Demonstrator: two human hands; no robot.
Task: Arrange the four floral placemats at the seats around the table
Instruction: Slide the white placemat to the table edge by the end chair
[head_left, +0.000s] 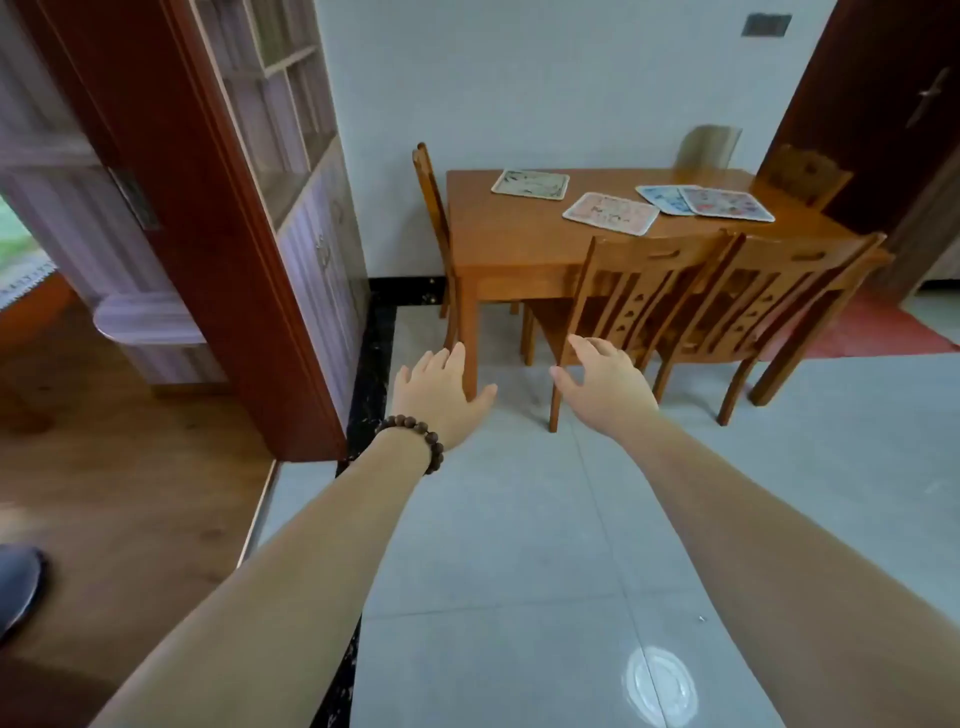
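On the wooden table (498, 249): four floral placemats, one (531, 184) far left, one (611, 213) near middle, two overlapping (665, 199) (726, 203) at right (print too blurred to read) | left hand (441, 397) spread wide, empty | right hand (605, 387) spread wide, empty | both over floor, well short of the table

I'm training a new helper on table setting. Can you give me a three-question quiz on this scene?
1. True or false: both hands hold placemats.
2. How many placemats lie on the table?
3. Which two overlap? A) the right-hand pair B) the left-hand pair

Key:
1. False; the left hand and right hand are empty.
2. Four.
3. A; the pink-edged placemat lies over the blue placemat.
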